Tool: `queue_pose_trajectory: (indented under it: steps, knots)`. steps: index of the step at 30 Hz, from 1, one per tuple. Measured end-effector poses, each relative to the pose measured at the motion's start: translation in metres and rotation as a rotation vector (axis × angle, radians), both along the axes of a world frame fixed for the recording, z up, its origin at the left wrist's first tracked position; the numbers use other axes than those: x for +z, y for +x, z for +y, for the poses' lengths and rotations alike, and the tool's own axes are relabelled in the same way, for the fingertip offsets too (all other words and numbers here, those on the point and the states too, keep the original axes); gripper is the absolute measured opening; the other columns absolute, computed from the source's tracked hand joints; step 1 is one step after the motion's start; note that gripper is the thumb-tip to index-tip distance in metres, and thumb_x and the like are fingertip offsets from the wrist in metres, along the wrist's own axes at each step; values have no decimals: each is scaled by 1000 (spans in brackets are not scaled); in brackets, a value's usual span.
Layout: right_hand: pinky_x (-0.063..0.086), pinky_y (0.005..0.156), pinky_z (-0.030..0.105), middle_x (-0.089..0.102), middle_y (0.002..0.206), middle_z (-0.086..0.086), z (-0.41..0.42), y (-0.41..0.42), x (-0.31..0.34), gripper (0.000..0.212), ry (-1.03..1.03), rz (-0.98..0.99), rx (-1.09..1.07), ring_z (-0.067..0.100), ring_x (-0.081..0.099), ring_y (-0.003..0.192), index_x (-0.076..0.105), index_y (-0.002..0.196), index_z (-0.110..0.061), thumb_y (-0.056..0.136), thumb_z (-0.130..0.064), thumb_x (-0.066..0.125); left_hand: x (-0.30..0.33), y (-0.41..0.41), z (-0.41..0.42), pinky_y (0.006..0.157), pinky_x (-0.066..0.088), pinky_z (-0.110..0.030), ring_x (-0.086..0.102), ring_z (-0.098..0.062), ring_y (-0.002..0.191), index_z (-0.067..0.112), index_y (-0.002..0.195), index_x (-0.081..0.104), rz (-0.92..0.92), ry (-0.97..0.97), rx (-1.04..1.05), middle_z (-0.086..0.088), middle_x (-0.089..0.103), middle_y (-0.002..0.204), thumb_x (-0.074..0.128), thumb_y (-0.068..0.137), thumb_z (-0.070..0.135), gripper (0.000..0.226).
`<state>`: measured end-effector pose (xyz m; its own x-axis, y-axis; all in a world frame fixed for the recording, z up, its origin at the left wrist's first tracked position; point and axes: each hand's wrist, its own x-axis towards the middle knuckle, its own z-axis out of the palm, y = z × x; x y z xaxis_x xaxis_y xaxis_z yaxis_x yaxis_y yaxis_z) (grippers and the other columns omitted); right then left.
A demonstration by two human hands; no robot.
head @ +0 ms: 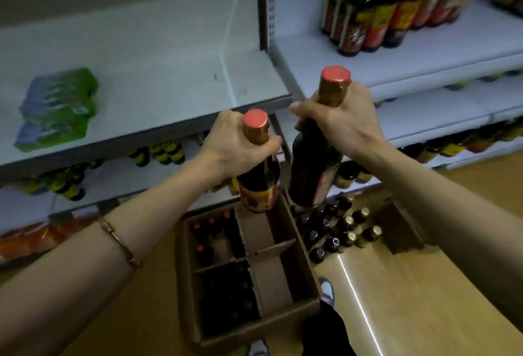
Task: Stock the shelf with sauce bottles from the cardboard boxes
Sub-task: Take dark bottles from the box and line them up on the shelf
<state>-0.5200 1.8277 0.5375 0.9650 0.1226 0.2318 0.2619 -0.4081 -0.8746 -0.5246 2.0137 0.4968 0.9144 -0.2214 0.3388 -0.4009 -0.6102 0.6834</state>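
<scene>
The left hand (229,146) and the right hand (336,118) each hold one dark sauce bottle, the left bottle (259,183) and the right bottle (314,169), with fingers curled around the neck, above the open cardboard box (285,324). The red and yellow labels are too blurred to read.

Two dark red-capped sauce bottles (259,169), held upright.

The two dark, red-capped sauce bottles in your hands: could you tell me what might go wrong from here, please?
1. The left hand and right hand each grip only the neck of a dark glass sauce bottle with a red cap; either might slip and drop onto the open cardboard box below.
2. The bottles hang close together and could knock.
3. The grey metal shelf edge sits near, so lifting might clip it.
</scene>
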Motion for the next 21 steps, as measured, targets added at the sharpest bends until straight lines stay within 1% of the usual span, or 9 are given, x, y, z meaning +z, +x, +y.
queue_pose_trajectory:
  steps: [4,7,9,11,13,15,17,19,21]
  knots:
    - [53,63,22,71,60,3,-31,-23,54,23,61,-71,-124,13,68,58,70,61,-4,79,-18,69,59,-2,-33,65,55,-45,68,-20,63,8,59,72,-3,-93,-153,-5,70,62,63,64,32,26]
    - [51,59,18,71,60,4,-61,-43,97,20,93,-109,-192,15,68,56,66,66,2,82,-10,66,99,-1,-69,63,55,-44,67,-22,62,3,59,70,-6,-136,-273,-10,70,62,67,62,28,26]
    - [54,61,26,70,60,4,-84,-56,121,20,92,-147,-228,19,68,57,64,66,0,84,-10,65,120,0,-95,64,58,-38,68,-20,60,-4,62,68,17,-183,-350,-9,70,62,69,63,24,28]
    - [57,67,37,70,61,8,-109,-67,143,24,77,-183,-290,25,68,60,65,61,-4,83,-12,65,138,2,-124,62,56,-25,67,-8,56,2,58,69,28,-213,-425,3,69,57,71,66,16,16]
    - [56,70,38,69,60,11,-135,-78,161,27,82,-214,-345,27,68,60,65,58,-2,83,-11,65,155,3,-153,67,59,-31,69,-15,60,14,53,67,16,-242,-486,1,70,59,69,64,19,11]
    - [56,69,39,69,59,11,-163,-87,176,27,72,-237,-397,28,67,59,65,63,6,83,-11,66,172,4,-186,73,59,-42,71,-22,64,11,55,67,1,-246,-537,-7,72,64,67,64,20,13]
    - [56,67,38,68,57,9,-193,-95,188,27,65,-245,-443,32,67,60,64,65,8,83,-12,66,187,5,-221,76,58,-46,71,-26,65,9,54,67,8,-244,-596,-10,72,65,66,66,18,15]
    - [55,64,34,68,57,9,-224,-104,195,25,81,-248,-477,30,66,58,64,63,5,83,-9,64,202,4,-257,76,58,-48,70,-30,66,8,53,67,40,-259,-662,-13,71,65,66,67,17,17]
    - [54,62,31,67,58,12,-255,-113,202,25,90,-260,-515,28,65,56,63,62,4,83,-8,64,214,0,-295,76,59,-45,70,-29,67,3,57,68,53,-283,-722,-12,72,65,66,68,16,18]
